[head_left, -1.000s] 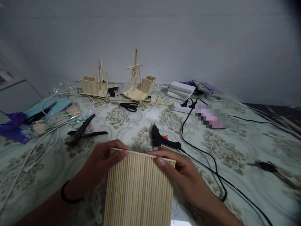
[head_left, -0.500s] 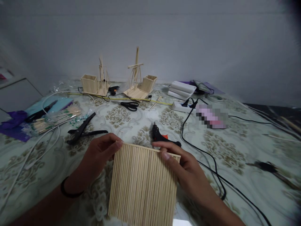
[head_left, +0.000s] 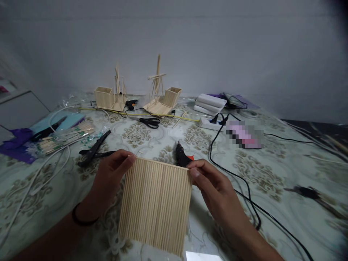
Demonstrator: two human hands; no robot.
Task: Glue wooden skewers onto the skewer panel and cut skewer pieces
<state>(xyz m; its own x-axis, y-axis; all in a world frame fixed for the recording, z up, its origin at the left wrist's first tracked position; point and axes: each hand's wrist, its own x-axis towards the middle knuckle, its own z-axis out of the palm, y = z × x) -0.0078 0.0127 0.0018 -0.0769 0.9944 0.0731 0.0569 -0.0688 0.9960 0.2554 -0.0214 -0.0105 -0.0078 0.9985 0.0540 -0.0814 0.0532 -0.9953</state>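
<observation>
A square panel of thin wooden sticks glued side by side (head_left: 155, 204) is held up above the patterned tablecloth. My left hand (head_left: 110, 177) grips its upper left corner, with a black band on that wrist. The upper right corner is pinched by my right hand (head_left: 210, 185). A black glue gun (head_left: 181, 156) lies on the cloth just behind the panel, partly hidden by it.
Black pliers (head_left: 94, 150) lie left of my hands and scissors (head_left: 150, 122) farther back. Two small stick models (head_left: 110, 96) (head_left: 162, 98) stand near the wall. A power strip (head_left: 210, 124), black cables (head_left: 244, 188), white foam blocks (head_left: 209, 103) and bagged sticks (head_left: 63, 139) lie around.
The stick panel has been lifted off the table and shifted left, its lower edge now in view. Both hands moved from its top edge to its upper corners.
</observation>
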